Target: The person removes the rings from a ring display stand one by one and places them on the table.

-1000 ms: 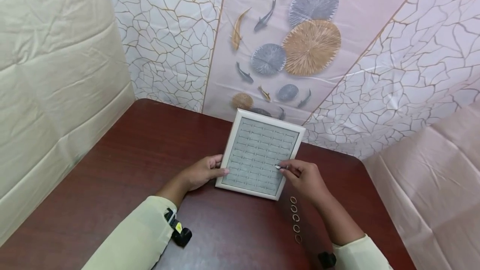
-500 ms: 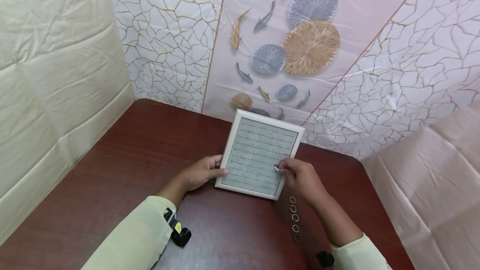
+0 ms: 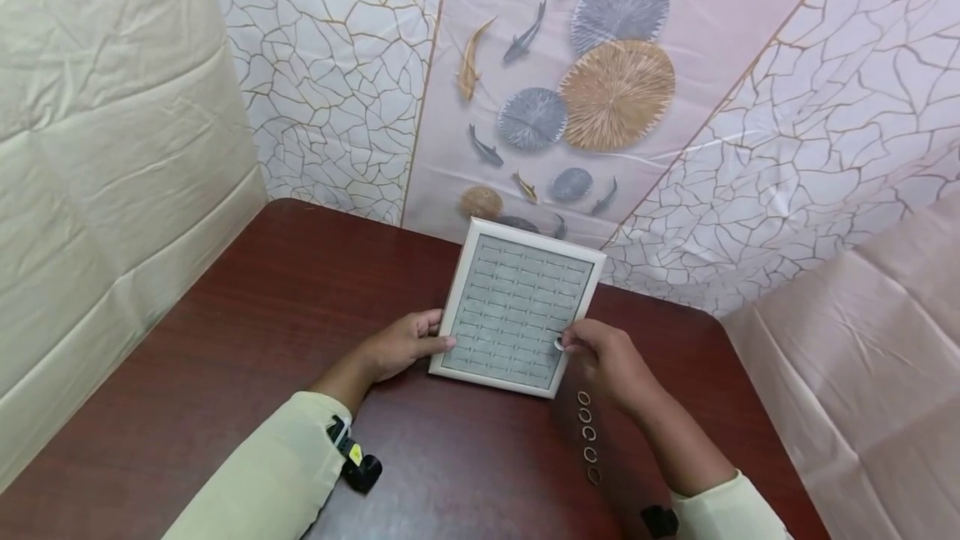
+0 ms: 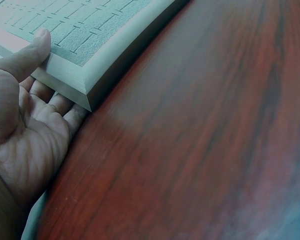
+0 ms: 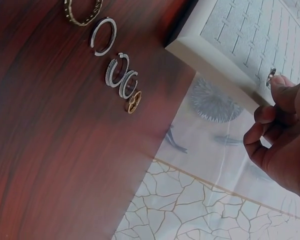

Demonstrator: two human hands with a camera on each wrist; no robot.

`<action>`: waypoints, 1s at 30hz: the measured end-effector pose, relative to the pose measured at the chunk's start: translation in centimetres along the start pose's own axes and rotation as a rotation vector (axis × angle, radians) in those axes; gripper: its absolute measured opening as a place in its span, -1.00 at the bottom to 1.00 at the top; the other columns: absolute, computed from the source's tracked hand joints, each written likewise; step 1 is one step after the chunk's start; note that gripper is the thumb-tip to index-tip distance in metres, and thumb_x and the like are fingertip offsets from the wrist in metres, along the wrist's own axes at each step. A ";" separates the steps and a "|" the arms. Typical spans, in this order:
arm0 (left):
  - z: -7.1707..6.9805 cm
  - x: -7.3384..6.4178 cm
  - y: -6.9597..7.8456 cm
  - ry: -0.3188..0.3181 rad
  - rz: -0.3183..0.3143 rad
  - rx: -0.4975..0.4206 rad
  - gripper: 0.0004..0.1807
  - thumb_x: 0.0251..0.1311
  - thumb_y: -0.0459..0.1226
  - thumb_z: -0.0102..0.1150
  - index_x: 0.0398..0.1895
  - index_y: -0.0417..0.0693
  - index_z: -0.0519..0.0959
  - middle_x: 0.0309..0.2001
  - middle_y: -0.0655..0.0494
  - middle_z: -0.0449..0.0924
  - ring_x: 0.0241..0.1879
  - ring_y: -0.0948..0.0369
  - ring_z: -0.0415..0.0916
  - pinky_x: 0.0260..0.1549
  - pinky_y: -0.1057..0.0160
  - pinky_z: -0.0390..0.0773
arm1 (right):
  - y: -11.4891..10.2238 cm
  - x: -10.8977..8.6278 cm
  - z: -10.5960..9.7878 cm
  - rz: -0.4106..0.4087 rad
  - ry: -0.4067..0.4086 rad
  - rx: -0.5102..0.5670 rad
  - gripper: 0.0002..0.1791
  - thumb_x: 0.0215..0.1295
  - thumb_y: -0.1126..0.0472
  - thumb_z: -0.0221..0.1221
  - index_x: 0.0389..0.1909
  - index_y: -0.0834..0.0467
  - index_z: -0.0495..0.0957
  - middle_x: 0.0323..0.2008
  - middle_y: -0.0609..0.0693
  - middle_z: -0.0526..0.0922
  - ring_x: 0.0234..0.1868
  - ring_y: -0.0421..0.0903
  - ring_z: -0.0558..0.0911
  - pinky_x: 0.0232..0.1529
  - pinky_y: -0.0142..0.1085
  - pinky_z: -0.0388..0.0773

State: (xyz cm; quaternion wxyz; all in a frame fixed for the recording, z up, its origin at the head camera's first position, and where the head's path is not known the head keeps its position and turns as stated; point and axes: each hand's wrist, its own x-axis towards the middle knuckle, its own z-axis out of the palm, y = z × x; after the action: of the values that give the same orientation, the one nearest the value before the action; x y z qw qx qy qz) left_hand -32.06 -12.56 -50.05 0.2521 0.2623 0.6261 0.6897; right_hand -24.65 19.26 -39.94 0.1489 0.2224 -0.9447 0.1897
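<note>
A ring display tray with a pale frame and a grey slotted pad lies tilted on the table. My left hand grips its left edge, thumb over the frame and fingers under it, as the left wrist view shows. A small silver-coloured ring is pinched between thumb and forefinger of my right hand, close over the pad near its right edge. The other fingers of that hand are curled. In the head view the slots show no other rings.
Several rings lie in a row on the dark red wooden table, between the tray and my right forearm. Among them the right wrist view shows a gold-coloured ring and a silver one. Patterned cloth hangs behind the table.
My right hand, with the ring pinched in it, has shifted slightly down along the pad's right side. The left hand keeps its grip on the tray.
</note>
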 end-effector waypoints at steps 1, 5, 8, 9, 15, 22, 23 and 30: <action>0.0 0.0 0.0 0.001 -0.002 0.001 -0.39 0.38 -0.23 0.16 0.46 -0.04 0.25 0.30 -0.10 0.51 0.15 0.12 0.60 0.10 0.26 0.57 | 0.1 -0.1 -0.1 -0.003 0.002 0.005 -0.87 0.26 0.42 0.24 -0.40 0.13 0.59 -0.36 0.01 0.69 -0.31 -0.19 0.61 -0.27 -0.31 0.62; -0.1 -0.2 -0.1 0.006 -0.010 0.008 -0.38 0.38 -0.22 0.16 0.46 -0.04 0.25 0.31 -0.10 0.51 0.15 0.12 0.60 0.11 0.26 0.56 | 0.4 -0.4 -0.2 -0.034 0.017 0.010 -0.87 0.23 0.41 0.27 -0.41 0.13 0.60 -0.39 0.01 0.67 -0.30 -0.18 0.63 -0.26 -0.32 0.63; -0.2 -0.2 -0.1 0.013 -0.007 0.015 -0.37 0.38 -0.21 0.16 0.47 -0.05 0.24 0.31 -0.10 0.51 0.15 0.12 0.60 0.11 0.25 0.56 | 0.6 -0.5 -0.4 -0.050 0.029 0.008 -0.85 0.20 0.43 0.29 -0.42 0.13 0.59 -0.40 -0.01 0.66 -0.32 -0.18 0.62 -0.28 -0.34 0.63; -0.2 -0.2 -0.2 0.014 -0.005 0.018 -0.36 0.38 -0.21 0.16 0.47 -0.06 0.23 0.31 -0.11 0.51 0.15 0.12 0.60 0.11 0.25 0.56 | 0.7 -0.6 -0.5 -0.051 0.033 0.003 -0.84 0.18 0.45 0.30 -0.43 0.13 0.58 -0.40 -0.03 0.66 -0.32 -0.19 0.62 -0.29 -0.35 0.62; -0.1 -0.1 -0.3 0.002 0.000 0.009 -0.36 0.37 -0.21 0.17 0.47 -0.06 0.23 0.31 -0.10 0.50 0.15 0.12 0.60 0.11 0.26 0.56 | 1.0 -1.4 -1.1 -0.057 0.037 -0.011 -0.81 0.14 0.45 0.32 -0.43 0.13 0.55 -0.37 -0.08 0.66 -0.30 -0.13 0.67 -0.28 -0.37 0.64; -0.1 0.1 -0.3 0.003 -0.003 0.014 -0.38 0.37 -0.21 0.18 0.45 -0.05 0.27 0.30 -0.09 0.52 0.14 0.11 0.61 0.10 0.26 0.57 | 1.6 -2.7 -1.7 -0.080 0.060 -0.039 -0.85 0.16 0.41 0.31 -0.40 0.13 0.55 -0.40 -0.08 0.60 -0.34 -0.19 0.62 -0.32 -0.41 0.62; -0.1 0.1 -0.2 0.003 -0.004 0.016 -0.38 0.37 -0.20 0.18 0.45 -0.05 0.27 0.30 -0.09 0.52 0.14 0.12 0.61 0.10 0.26 0.57 | 1.6 -2.9 -1.8 -0.082 0.064 -0.043 -0.84 0.14 0.43 0.31 -0.41 0.13 0.55 -0.40 -0.09 0.60 -0.35 -0.22 0.60 -0.33 -0.42 0.61; -0.1 0.2 -0.1 0.000 -0.001 0.010 -0.39 0.38 -0.23 0.16 0.46 -0.04 0.26 0.30 -0.09 0.52 0.14 0.11 0.61 0.10 0.26 0.57 | 1.9 -4.8 -2.6 -0.029 0.023 -0.025 -0.87 0.24 0.38 0.25 -0.39 0.11 0.53 -0.39 -0.12 0.57 -0.35 -0.32 0.52 -0.37 -0.46 0.54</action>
State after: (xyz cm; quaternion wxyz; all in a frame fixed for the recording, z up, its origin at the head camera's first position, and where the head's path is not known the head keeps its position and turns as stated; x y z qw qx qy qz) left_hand -32.24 -12.46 -50.17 0.2509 0.2632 0.6299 0.6863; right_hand -20.97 23.65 -39.95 0.1654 0.2318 -0.9419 0.1781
